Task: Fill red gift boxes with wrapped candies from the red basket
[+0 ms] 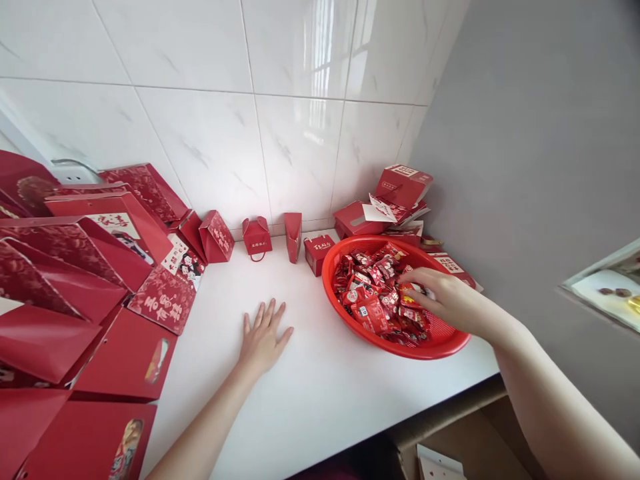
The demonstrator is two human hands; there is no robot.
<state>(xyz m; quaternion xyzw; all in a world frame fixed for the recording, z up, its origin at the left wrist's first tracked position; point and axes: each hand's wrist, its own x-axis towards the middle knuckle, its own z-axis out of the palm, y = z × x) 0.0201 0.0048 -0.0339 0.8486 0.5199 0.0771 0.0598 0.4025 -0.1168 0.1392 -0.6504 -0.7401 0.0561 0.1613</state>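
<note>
My left hand [263,340] lies flat on the white table [295,393], palm down with its fingers spread and nothing in it. On the right of the table stands a red plastic basket [345,322] that holds many red-wrapped candies [370,313]. My right hand [440,293] reaches over the basket's right side, its fingers bent down among the candies. Whether a candy is between those fingertips cannot be made out.
Several red gift boxes [163,297] crowd the left side. Small red boxes [257,237] stand along the tiled wall. More boxes [403,187] are piled behind the basket. A cardboard box [480,440] is below the table's front edge.
</note>
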